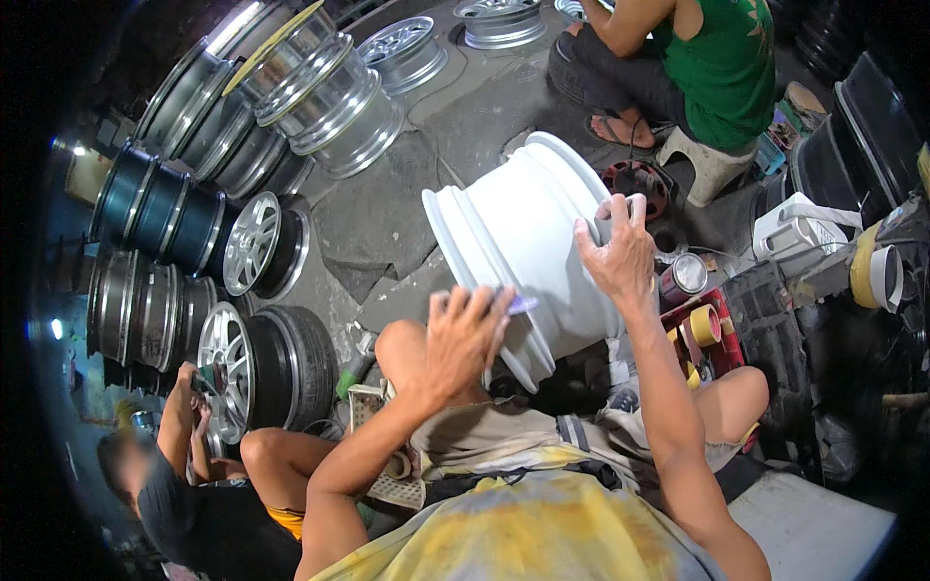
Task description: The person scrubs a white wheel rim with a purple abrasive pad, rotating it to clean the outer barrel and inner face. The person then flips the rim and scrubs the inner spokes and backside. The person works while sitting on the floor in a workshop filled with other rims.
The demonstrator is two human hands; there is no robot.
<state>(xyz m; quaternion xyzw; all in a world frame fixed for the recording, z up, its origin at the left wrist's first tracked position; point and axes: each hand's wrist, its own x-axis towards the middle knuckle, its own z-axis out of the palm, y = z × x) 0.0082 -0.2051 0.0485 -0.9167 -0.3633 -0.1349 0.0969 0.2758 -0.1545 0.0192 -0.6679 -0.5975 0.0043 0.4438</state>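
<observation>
white rim tilted on its side over the knees, propped between both hands, above the floor. left hand pressed flat on the near lip, fingers spread over a small purple-blue piece, likely sandpaper; not clenched, just bearing down on it. right hand hooked over the far edge of the rim, fingers curled around the lip, gripping it. red tray with yellow tape rolls just right of the rim, round tin beside it. stacked silver rims top left, dark bluish rims left, more chrome ones below those. spoked wheel leaning near the dark stack, another spoked wheel with tyre lower left. second person seated lower left, hands on that tyred wheel. third person in green top seated on a small stool top right, well apart from the white rim. white plastic container at right.
</observation>
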